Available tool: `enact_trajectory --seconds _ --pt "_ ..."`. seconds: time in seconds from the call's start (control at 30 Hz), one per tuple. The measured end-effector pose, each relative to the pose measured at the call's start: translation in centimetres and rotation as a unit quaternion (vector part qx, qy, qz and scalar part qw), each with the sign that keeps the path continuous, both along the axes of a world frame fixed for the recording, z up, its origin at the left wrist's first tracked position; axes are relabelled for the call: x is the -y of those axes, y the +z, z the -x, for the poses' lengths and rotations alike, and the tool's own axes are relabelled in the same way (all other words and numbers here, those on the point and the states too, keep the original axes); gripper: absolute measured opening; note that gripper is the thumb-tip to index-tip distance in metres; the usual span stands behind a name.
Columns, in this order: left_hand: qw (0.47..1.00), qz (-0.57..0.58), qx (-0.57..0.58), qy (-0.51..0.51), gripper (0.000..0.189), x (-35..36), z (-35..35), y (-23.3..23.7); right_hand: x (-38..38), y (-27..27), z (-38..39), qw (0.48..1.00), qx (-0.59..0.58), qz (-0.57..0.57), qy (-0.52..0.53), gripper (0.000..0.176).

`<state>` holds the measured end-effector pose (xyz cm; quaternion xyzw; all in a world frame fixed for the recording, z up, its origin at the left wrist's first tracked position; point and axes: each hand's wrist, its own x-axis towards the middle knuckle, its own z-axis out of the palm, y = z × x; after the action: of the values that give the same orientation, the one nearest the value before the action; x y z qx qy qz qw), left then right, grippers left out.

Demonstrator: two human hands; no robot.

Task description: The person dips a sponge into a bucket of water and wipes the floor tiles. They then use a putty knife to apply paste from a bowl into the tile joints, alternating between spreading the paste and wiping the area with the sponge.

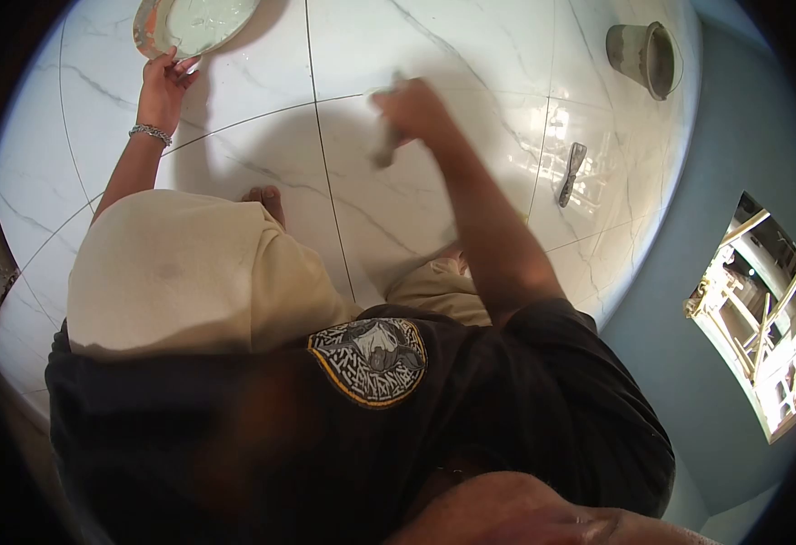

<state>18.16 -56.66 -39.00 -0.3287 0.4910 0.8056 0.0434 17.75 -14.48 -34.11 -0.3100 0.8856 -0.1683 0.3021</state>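
A person crouches on a white marble-look tiled floor (471, 54), seen from above their head. Their left hand (164, 84), with a metal bracelet (150, 133) on the wrist, reaches to the far left and grips the near rim of a shallow round pan (194, 23), fingers curled over the edge. The pan rests on the tiles and holds a thin layer of pale, whitish paste. Their right hand (416, 111) is near the middle of the floor, closed in a fist around a small grey hand tool (384, 150). The tool is blurred, and its tip points down at the tile just right of a dark joint line. Further right, a flat metal trowel (572, 173) lies alone on the tiles. At the far right stands a grey bucket (645, 59), close to the blue wall (734, 136); its inside is dark and its contents cannot be made out. A bare foot (266, 198) shows beside the pale trouser knee
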Motion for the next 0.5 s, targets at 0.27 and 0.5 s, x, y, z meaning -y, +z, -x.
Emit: enact_trajectory --seconds 0.27,0.5 --pt "0.999 -0.022 -0.024 -0.006 0.038 1.0 -0.2 -1.0 9.1 9.5 -6.7 0.961 0.225 -0.03 -0.156 0.059" --pt "0.999 -0.004 -0.034 -0.016 0.042 0.4 0.0 -0.2 4.6 7.0 -9.5 0.979 0.063 -0.131 -0.144 0.069"
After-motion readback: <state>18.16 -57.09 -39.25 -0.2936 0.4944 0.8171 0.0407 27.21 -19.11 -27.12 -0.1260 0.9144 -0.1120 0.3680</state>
